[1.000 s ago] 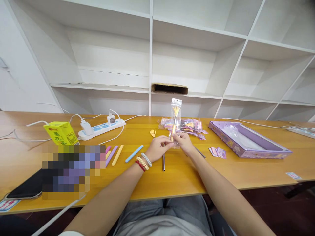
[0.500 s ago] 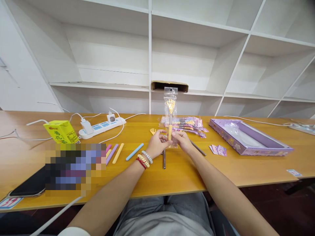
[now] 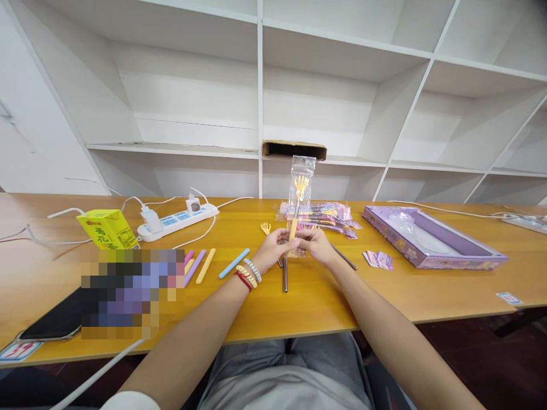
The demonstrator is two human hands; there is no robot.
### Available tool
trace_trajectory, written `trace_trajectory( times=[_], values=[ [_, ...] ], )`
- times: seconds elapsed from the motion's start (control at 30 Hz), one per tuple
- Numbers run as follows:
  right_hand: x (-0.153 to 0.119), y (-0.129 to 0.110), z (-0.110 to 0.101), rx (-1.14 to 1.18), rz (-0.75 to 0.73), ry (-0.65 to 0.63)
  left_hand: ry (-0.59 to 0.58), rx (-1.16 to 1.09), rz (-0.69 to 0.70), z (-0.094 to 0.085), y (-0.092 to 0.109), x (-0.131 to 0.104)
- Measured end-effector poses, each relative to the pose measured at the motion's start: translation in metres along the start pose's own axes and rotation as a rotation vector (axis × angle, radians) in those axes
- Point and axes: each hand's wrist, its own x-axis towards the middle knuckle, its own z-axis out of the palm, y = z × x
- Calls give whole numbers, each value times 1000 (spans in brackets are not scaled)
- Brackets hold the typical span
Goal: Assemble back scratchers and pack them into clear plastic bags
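Note:
A yellow back scratcher (image 3: 301, 188) with a hand-shaped head and metal rod stands upright inside a clear plastic bag (image 3: 303, 165). My left hand (image 3: 276, 249) and my right hand (image 3: 315, 245) pinch the bagged scratcher around its yellow handle, fingers close together. Below them lies a metal rod (image 3: 285, 278) on the table, and a darker rod (image 3: 344, 257) lies to the right, partly hidden by my right forearm. A loose yellow hand-shaped head (image 3: 265, 228) rests left of my hands. Behind them is a pile of bagged scratchers (image 3: 329, 213).
Coloured handles (image 3: 234, 263) lie left of my hands. Farther left are a power strip (image 3: 179, 219), a yellow carton (image 3: 110, 228) and a phone (image 3: 55, 313). On the right are small purple cards (image 3: 378, 260) and a purple box (image 3: 461, 263). White shelves (image 3: 192, 151) rise behind.
The bagged back scratcher has tilted, its top leaning slightly right. My hands have drawn closer together around the handle.

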Motion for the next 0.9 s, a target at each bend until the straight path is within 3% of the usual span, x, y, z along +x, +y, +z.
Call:
trace_trajectory(
  times=[0.23,0.37,0.47,0.57,0.63,0.77,0.9],
  values=[
    [-4,7,33,-343,-120,87,407,301,116,9,-14,5],
    [-6,7,40,-468,-215,106,474,480,136,12,-14,3],
    [-8,3,33,-516,-254,65,445,616,184,11,-7,1],
    [-8,-2,15,-517,-221,-34,372,706,251,4,3,-2],
    [-6,-5,-2,-482,-155,-33,325,774,264,-4,9,-3],
    [-1,-3,-51,-505,68,95,222,845,155,-23,15,-5],
    [-7,2,-110,-794,400,233,158,878,91,-32,14,-4]
  ],
)
